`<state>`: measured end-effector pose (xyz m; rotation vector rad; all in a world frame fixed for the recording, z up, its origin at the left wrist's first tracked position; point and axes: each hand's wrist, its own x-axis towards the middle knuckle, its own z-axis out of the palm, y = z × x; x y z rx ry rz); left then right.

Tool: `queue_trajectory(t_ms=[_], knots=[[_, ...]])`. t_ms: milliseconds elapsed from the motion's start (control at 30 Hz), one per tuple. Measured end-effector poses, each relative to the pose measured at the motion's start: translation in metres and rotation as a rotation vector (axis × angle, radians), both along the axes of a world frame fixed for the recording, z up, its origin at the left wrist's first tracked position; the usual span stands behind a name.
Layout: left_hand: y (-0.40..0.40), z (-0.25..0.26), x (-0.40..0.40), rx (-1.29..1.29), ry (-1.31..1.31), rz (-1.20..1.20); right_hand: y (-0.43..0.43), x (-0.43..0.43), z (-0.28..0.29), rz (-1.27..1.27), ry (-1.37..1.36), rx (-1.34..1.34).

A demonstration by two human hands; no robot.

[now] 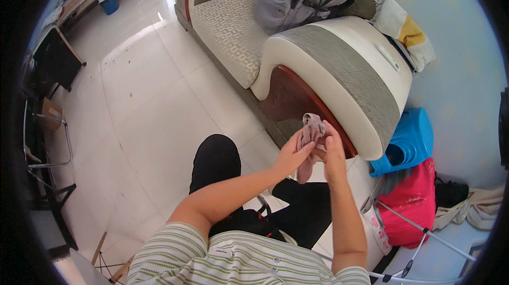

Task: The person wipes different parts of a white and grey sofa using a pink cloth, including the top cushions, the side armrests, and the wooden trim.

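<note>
A bunched pinkish-grey sock (305,171) is held up between my hands, in front of the sofa's wooden side panel. My left hand (293,153) grips its gathered middle from the left, with the thumb laid across it. On the other side, the fingers of my right hand (332,148) are bent around the cloth near its crumpled upper end. The toe end hangs below my left hand. Some of my fingertips are hidden behind the cloth. My legs in black trousers (216,165) are bent beneath my arms.
The cream-and-grey sofa (334,58) stands ahead, bearing a grey backpack (286,2) and a remote control (388,58). At the right are a blue plastic container (413,138), a red bag (411,205) and a metal rack (409,221). Chairs (51,146) line the left side.
</note>
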<state>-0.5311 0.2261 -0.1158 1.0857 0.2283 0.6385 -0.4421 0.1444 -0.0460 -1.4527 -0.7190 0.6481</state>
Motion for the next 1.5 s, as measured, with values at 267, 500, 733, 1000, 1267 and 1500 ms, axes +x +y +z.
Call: queue_trajectory(t_ms=[267, 500, 733, 1000, 1267, 1500], knots=[[0.084, 0.021, 0.060, 0.212, 0.027, 0.551, 0.000, 0.172, 0.066, -0.336, -1.217, -0.325], [0.137, 0.028, 0.122, 0.649, 0.258, 0.958, 0.019, 0.168, 0.056, -0.353, -1.079, -0.237], [0.094, 0.004, 0.125, 0.950, 0.268, 0.891, 0.023, 0.158, 0.061, -0.354, -1.100, -0.329], [0.083, -0.016, 0.113, 1.528, -0.160, 0.760, 0.015, 0.164, 0.053, -0.315, -1.180, -0.251], [0.189, -0.026, 0.096, 0.826, 0.382, 0.865, 0.013, 0.167, 0.059, -0.328, -1.168, -0.290], [0.132, -0.019, 0.091, 1.191, 0.175, 0.760, 0.024, 0.159, 0.060, -0.342, -1.189, -0.307]])
